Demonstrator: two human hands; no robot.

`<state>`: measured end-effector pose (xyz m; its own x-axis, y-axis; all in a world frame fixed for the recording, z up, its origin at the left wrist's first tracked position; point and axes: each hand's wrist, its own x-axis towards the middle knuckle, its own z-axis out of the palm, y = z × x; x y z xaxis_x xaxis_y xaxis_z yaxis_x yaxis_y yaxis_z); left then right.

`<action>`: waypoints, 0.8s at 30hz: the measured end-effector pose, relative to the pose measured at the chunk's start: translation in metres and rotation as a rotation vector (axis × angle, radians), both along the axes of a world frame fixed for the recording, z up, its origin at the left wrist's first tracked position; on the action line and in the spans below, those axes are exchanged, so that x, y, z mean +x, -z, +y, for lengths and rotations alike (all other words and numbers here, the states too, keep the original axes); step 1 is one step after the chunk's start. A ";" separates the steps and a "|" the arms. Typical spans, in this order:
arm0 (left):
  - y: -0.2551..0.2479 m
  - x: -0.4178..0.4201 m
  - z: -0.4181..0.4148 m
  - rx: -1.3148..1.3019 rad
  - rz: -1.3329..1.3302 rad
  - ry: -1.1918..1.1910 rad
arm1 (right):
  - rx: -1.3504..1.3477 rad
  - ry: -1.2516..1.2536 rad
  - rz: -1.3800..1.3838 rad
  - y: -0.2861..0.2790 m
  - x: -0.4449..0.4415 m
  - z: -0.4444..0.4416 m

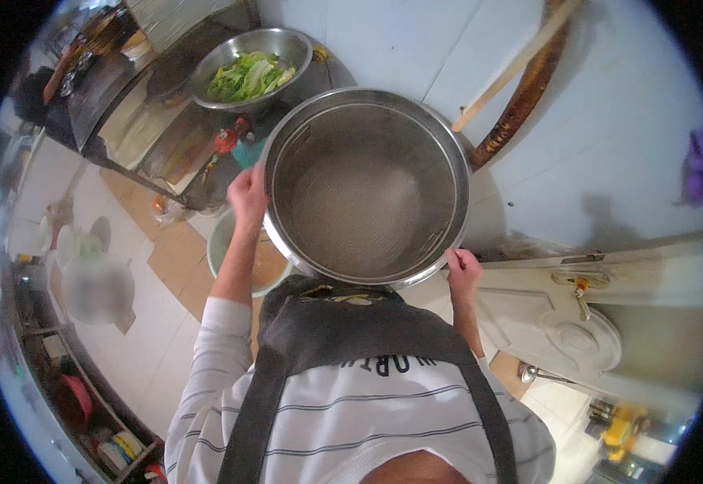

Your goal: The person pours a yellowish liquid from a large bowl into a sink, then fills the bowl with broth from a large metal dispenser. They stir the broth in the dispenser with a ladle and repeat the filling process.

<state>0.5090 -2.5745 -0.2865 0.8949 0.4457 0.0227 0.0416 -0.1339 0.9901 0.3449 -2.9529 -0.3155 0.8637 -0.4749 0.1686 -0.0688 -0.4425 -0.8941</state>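
Observation:
A large stainless steel pot [366,275] is in front of me, its wide mouth facing up at my chest. At the left side of the rim, my left hand [247,196] is closed on it, fingers curled. On the lower right, my right hand [465,272] grips its edge, probably by a handle hidden under the fingers. Inside is a grey, faintly ringed surface; whether this is bare metal or liquid, I cannot tell. Partly behind my left forearm, a pale green basin [221,242] holds brownish liquid. My dark apron [357,327] nearly meets the pot's near side.
A steel bowl of leafy greens [251,78] stands at the upper left, near a red valve [225,140]. A wooden stick [518,66] and a curved brown pole [515,112] lean against the wall. To the right is a white door [527,314]. Cardboard [176,260] covers some floor.

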 end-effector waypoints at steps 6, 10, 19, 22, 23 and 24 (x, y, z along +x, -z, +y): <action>-0.015 -0.011 -0.084 0.512 -0.132 0.349 | 0.148 -0.020 0.134 0.046 -0.009 -0.004; 0.046 -0.056 -0.103 0.817 -0.063 0.529 | 0.045 -0.059 0.091 0.063 -0.003 0.004; 0.083 -0.090 -0.087 0.828 -0.136 0.605 | -0.075 -0.100 0.139 0.060 -0.004 -0.005; 0.086 -0.091 -0.084 0.835 -0.142 0.633 | -0.068 -0.107 0.119 0.064 -0.002 -0.006; 0.087 -0.091 -0.084 0.839 -0.136 0.645 | -0.099 -0.114 0.111 0.065 -0.002 -0.008; 0.088 -0.092 -0.084 0.815 -0.169 0.638 | -0.129 -0.121 0.102 0.067 -0.002 -0.010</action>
<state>0.4173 -2.6588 -0.3746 0.9156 -0.3144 0.2507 -0.4021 -0.7110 0.5768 0.3429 -2.9625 -0.3823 0.9287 -0.3471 0.1304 -0.0955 -0.5637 -0.8205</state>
